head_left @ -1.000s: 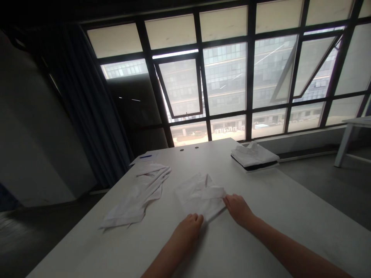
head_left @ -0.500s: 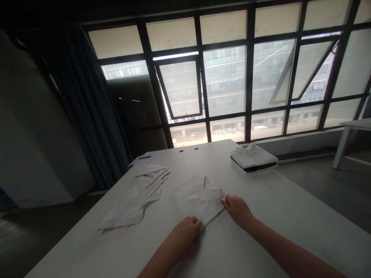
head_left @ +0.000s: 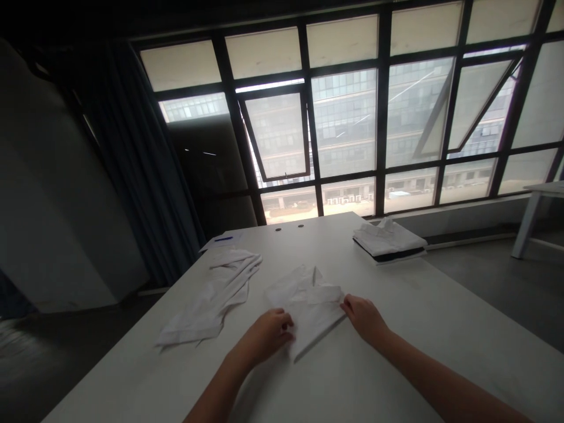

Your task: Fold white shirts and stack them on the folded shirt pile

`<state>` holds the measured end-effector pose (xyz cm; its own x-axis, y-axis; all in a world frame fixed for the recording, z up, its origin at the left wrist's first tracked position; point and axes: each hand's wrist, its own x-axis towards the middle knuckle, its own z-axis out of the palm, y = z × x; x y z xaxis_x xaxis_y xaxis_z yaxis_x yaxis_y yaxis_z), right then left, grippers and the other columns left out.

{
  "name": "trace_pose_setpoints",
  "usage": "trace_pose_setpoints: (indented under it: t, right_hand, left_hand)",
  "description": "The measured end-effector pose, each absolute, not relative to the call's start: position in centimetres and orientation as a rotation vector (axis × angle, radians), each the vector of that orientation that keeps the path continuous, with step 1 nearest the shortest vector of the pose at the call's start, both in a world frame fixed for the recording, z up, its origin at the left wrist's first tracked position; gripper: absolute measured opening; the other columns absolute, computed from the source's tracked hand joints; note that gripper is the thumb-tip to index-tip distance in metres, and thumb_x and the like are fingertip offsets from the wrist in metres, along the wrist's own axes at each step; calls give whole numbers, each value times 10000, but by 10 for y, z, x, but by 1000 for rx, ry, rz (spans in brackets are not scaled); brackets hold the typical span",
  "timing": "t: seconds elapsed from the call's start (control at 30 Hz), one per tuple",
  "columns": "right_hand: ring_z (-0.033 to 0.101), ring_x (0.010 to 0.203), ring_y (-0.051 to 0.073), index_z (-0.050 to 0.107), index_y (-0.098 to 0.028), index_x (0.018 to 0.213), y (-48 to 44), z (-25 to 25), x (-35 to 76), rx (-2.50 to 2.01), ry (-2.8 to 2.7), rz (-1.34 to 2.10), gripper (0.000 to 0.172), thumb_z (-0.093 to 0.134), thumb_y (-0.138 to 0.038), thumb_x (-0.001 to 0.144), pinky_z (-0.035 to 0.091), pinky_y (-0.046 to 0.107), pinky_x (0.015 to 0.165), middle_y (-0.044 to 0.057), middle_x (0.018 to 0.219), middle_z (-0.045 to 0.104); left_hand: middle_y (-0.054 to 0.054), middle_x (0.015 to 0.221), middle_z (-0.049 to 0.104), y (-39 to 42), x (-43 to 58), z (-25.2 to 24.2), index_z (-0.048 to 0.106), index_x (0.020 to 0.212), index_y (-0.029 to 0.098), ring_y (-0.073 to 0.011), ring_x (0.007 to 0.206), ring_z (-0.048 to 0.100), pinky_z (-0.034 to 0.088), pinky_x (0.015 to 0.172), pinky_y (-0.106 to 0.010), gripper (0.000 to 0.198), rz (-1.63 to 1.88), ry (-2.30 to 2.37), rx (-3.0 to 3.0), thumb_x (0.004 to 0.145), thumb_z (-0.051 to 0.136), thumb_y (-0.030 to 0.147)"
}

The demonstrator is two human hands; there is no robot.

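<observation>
A folded white shirt (head_left: 304, 311) lies in front of me on the white table (head_left: 352, 376), with a collar-like band across its upper right part. My right hand (head_left: 365, 316) pinches the shirt's right corner between thumb and fingers. At the shirt's left edge is my left hand (head_left: 269, 333), its fingers bent and apart from the thumb, with a gap showing between them. Whether its fingertips touch the cloth I cannot tell. The shirt's lower corner sticks out toward me between the two hands.
A loosely spread white garment (head_left: 211, 302) lies to the left. Far right on the table sits a folded stack of white and black clothing (head_left: 390, 239). Paper with a blue pen (head_left: 224, 238) is at the back left corner. Windows (head_left: 343, 123) line the wall beyond.
My left hand has let go of the shirt's near lower corner and moved up and left along its edge. My right hand keeps its pinch on the right corner.
</observation>
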<state>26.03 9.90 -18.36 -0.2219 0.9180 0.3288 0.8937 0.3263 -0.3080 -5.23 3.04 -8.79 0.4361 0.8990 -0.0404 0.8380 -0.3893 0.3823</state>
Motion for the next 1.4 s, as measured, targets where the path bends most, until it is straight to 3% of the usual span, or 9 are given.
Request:
trace_pose_setpoints:
  t: [0.17,0.27,0.4,0.53,0.63,0.8,0.97,1.13,1.4]
  right_hand:
    - [638,772,208,600,-218,869,98,-184,261,-1587,-2125,83,285,428,-374,1035,388,308,721,45,841,701]
    - [618,818,221,605,-210,887,95,-179,259,-1527,-2089,29,254,432,-341,1020,424,327,765,70,880,675]
    - [600,1003,255,643,-194,1035,75,-166,249,-1175,-2195,-16,233,428,-276,994,444,412,942,122,1059,670]
    - [479,1343,290,545,-221,1401,52,-157,240,-833,-2470,175,482,554,-335,933,325,490,1156,133,1452,549]
    - [392,1439,287,443,-227,1510,46,-156,238,-797,-2578,327,644,587,-431,916,237,496,1220,120,1537,475]
    - [531,1332,262,624,-203,1346,55,-153,235,-910,-2536,349,428,490,-383,982,294,472,1193,129,1384,628]
    - [666,1064,214,737,-210,1049,54,-152,233,-923,-2523,224,303,453,-296,991,420,376,1068,99,1064,756]
    - [640,1093,216,716,-214,1108,40,-153,239,-759,-2546,238,277,484,-245,959,452,355,1036,98,1126,724]
    - [404,1431,307,451,-153,1508,42,-163,253,-987,-2524,227,658,552,-476,944,268,472,1223,156,1530,474]
  left_hand:
    - [-103,1650,260,38,-38,-127,325,1558,294,-312,1508,235,215,1215,-474,738,123,1470,2595,922,608,538]
    - [-108,1685,47,43,-36,-147,141,1614,264,-317,1546,20,111,1233,-537,730,-69,1441,2614,1011,405,579]
    - [-118,1675,-55,42,-36,-156,58,1620,244,-344,1535,-70,77,1230,-562,861,-129,1451,2618,968,466,630]
    - [-125,1672,-52,35,-29,-154,73,1620,245,-357,1533,-68,78,1222,-586,830,-113,1481,2607,981,433,633]
    - [-121,1677,2,29,-22,-150,122,1618,256,-351,1539,-20,85,1219,-588,727,-98,1518,2563,1020,292,634]
    - [-102,1679,131,18,-12,-140,205,1601,313,-323,1535,139,148,1203,-560,602,-99,1526,2503,1045,269,534]
    - [-131,1636,278,0,1,-124,263,1579,336,-404,1419,335,243,1119,-609,621,-79,1556,2499,996,392,504]
    - [-90,1349,568,-12,12,-114,493,1410,334,-336,1243,474,334,1093,-518,533,15,1439,2593,937,524,579]
    - [-80,1678,172,-6,8,-139,348,1530,263,-295,1541,108,86,1251,-501,640,77,1343,2616,996,396,613]
